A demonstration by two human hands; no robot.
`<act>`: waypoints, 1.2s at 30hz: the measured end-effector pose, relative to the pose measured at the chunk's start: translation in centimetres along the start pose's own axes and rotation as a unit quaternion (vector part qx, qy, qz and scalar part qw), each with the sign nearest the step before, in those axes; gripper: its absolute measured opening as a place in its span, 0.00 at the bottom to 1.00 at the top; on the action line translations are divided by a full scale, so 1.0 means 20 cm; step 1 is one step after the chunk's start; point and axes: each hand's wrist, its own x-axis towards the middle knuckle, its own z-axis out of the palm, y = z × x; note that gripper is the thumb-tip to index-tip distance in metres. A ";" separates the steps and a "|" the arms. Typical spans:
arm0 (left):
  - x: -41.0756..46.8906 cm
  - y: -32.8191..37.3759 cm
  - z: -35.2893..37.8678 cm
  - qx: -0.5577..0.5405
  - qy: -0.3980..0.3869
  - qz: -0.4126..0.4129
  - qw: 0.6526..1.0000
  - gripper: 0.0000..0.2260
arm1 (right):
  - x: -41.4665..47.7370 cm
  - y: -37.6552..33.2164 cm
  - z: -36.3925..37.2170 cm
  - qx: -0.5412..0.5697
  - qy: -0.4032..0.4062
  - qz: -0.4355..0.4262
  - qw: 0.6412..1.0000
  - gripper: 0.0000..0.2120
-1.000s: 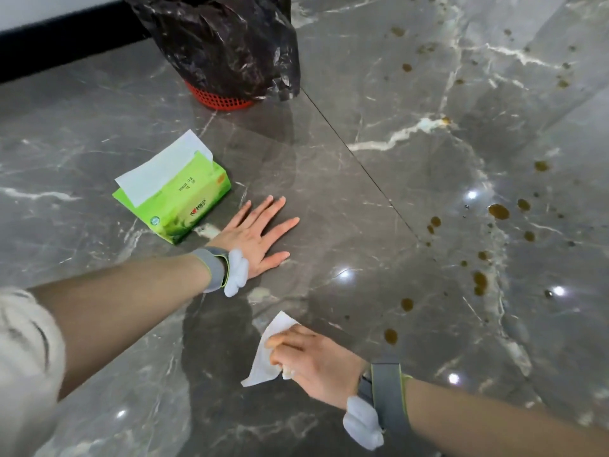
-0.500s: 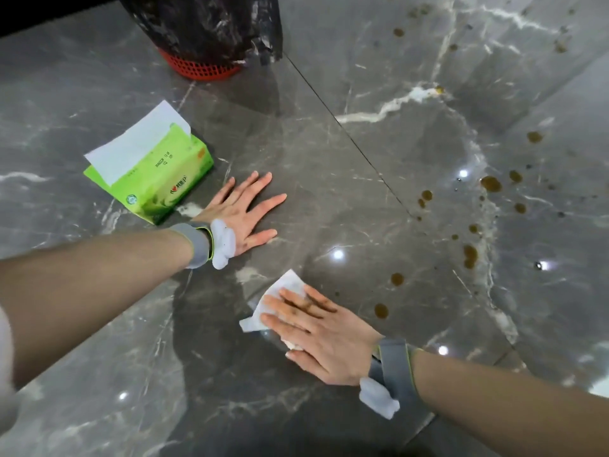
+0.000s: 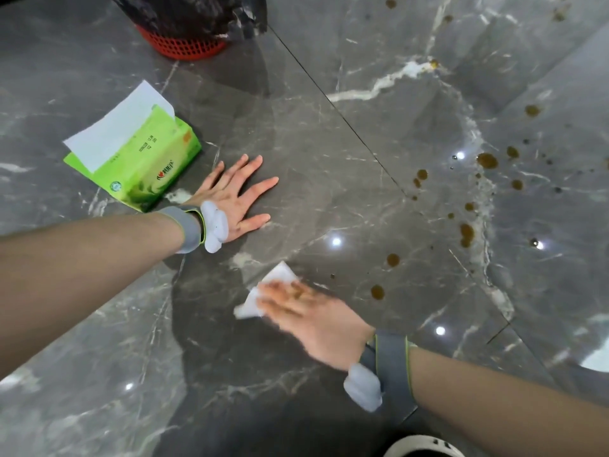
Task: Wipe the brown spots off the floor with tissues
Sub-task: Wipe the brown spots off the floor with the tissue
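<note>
An indoor room, probably a home: polished grey marble floor (image 3: 329, 143) tiles reflect ceiling lights, and a red basket (image 3: 184, 49) lined with a black bag (image 3: 191, 14) stands there.

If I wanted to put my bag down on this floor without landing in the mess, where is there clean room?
The tile between the left hand and the dark grout line is bare, as is the floor below the left forearm. Avoid the right side: brown spots scatter from beside the right hand, which presses the tissue, up to the far corner. The tissue pack and bin crowd the upper left.
</note>
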 end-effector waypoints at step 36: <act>0.02 0.02 -0.05 0.026 -0.077 -0.026 0.996 0.31 | 0.09 0.13 -0.15 0.084 0.081 0.102 0.988 0.11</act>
